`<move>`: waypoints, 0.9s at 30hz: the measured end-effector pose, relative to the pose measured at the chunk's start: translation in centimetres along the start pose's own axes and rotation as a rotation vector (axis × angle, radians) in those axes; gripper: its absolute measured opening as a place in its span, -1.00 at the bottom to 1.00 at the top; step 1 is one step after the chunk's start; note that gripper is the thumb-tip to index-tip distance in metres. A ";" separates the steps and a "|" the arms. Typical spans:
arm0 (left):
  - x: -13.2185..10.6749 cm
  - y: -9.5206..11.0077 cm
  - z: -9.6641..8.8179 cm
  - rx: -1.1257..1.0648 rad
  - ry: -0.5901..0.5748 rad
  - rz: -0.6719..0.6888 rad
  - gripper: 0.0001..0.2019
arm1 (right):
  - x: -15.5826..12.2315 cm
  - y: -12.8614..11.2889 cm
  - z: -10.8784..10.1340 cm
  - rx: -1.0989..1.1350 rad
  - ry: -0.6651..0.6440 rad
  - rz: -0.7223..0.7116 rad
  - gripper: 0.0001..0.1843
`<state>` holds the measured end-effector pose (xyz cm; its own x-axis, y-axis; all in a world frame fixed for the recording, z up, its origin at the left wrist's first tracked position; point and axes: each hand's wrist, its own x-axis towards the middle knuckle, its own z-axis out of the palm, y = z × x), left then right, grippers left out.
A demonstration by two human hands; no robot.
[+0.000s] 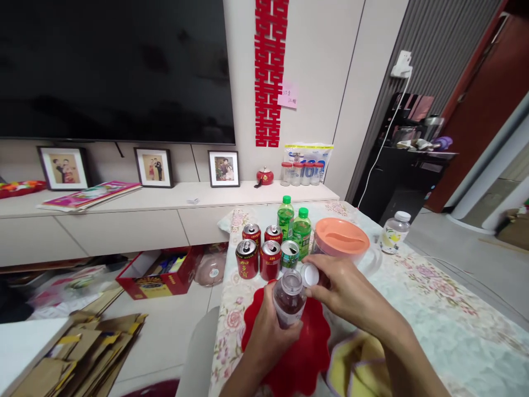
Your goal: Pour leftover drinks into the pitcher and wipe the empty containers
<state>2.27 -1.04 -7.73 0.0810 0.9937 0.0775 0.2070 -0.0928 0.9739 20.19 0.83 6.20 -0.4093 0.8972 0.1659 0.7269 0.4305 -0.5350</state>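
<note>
The clear, round-shouldered bottle (289,302) with a pale lower label stands uncapped in the lower centre of the frame, its long axis running nearly up the picture, mouth toward the top and base toward the bottom. I have the fingers of my left hand (273,328) wrapped around its body from the lower left, thumb across the front. The round white screw cap (309,274) sits pinched between the thumb and fingers of my right hand (345,284), just to the right of the open mouth; whether its edge touches the rim I cannot tell. So my right hand is the nearer one to the mouth, reaching in from the right, while my left has the body. Below us spreads the red, scalloped-edged tray (297,361), on the bench (430,314) with its pale flowered cloth. Beyond the bottle, toward the frame's centre, stand the red metal drink cans (247,260), and to their right, the green-capped, green-labelled plastic bottles (303,231).
</note>
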 end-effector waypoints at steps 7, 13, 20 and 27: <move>0.0 0.0 0.1 -0.010 -0.005 0.000 -0.38 | 1.4 -0.4 -0.2 0.046 -0.094 -0.107 -0.82; 0.0 -0.2 0.2 -0.037 0.001 0.032 -0.40 | 0.7 0.4 -0.7 0.100 -0.032 -0.169 -0.64; -0.1 -0.6 0.4 -0.049 0.016 0.051 -0.38 | 0.5 -0.2 0.2 0.121 -0.087 -0.235 -0.74; -0.1 -1.1 0.4 -0.067 -0.007 0.029 -0.40 | 1.0 -0.8 1.1 0.108 -0.087 -0.181 -0.76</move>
<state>2.41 -1.10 -8.93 0.0930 0.9901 0.1051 0.1388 -0.1174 0.9833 18.55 1.23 5.87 -0.5770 0.7925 0.1972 0.5762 0.5662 -0.5893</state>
